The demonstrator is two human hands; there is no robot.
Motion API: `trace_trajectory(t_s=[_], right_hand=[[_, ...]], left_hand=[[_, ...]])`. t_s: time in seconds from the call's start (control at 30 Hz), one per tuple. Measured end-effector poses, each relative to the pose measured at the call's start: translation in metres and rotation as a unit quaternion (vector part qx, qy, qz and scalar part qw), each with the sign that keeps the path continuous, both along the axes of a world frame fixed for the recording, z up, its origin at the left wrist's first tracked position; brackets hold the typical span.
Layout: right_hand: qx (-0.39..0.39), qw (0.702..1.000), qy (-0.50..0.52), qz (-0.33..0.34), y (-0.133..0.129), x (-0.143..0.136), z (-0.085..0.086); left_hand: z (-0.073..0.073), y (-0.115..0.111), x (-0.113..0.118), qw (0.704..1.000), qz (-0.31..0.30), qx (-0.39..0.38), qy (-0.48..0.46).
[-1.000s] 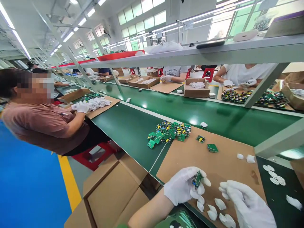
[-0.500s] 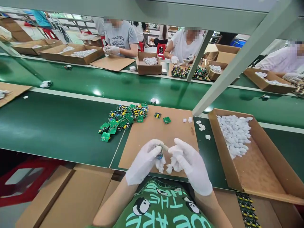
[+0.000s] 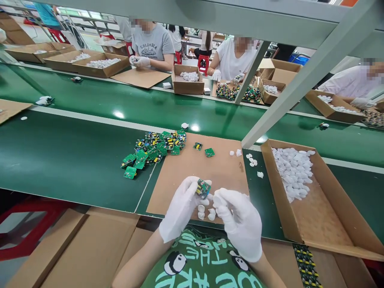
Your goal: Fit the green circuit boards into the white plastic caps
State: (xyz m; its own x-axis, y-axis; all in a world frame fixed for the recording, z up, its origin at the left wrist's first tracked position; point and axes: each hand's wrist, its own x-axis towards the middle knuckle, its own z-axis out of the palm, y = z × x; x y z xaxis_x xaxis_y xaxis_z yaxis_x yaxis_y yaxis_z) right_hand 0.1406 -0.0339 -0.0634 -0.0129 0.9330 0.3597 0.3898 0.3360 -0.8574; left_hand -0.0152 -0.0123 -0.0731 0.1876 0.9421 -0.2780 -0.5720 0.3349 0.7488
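Gloved in white, my left hand (image 3: 181, 206) holds a small green circuit board (image 3: 203, 189) with yellow and blue parts above the cardboard sheet (image 3: 219, 166). My right hand (image 3: 240, 218), also gloved, is just right of it with thumb and fingers pinched together; what they hold, if anything, cannot be made out against the white glove. Small white pieces (image 3: 201, 212) lie on the cardboard between and below the hands. Two boards (image 3: 209, 152) rest farther up the sheet. A heap of circuit boards (image 3: 153, 150) sits at its upper left.
At the right stands a cardboard box (image 3: 327, 216) with a pile of white pieces (image 3: 292, 170). A slanted metal post (image 3: 285, 80) rises behind the sheet. Beyond it runs a green conveyor (image 3: 141, 102) carrying a few items, with people seated across it.
The board in my left hand has turned and shows more of its face. My right hand's fingers have closed into a pinch. Items on the far conveyor have shifted left.
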Motion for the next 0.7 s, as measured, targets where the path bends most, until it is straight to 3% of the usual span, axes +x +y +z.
trace_trajectory(t_s=[0.13, 0.23, 0.47, 0.6, 0.7], right_hand=[[0.091, 0.993, -0.077, -0.010, 0.002, -0.012, -0.002], [0.113, 0.987, -0.116, -0.020, 0.009, -0.016, -0.001], [0.037, 0.999, -0.034, -0.003, 0.007, -0.010, 0.003], [-0.065, 0.995, 0.066, -0.023, 0.006, -0.014, -0.002], [-0.047, 0.993, 0.098, -0.051, 0.007, -0.019, -0.009]], left_hand=[[0.002, -0.003, 0.005, 1.000, 0.015, 0.002, -0.022], [0.002, -0.005, 0.005, 0.998, 0.015, 0.017, -0.056], [0.002, -0.008, -0.001, 0.998, -0.029, 0.044, -0.040], [-0.005, -0.010, -0.004, 0.995, 0.030, 0.083, 0.047], [-0.012, -0.011, -0.005, 0.986, 0.070, 0.116, 0.093]])
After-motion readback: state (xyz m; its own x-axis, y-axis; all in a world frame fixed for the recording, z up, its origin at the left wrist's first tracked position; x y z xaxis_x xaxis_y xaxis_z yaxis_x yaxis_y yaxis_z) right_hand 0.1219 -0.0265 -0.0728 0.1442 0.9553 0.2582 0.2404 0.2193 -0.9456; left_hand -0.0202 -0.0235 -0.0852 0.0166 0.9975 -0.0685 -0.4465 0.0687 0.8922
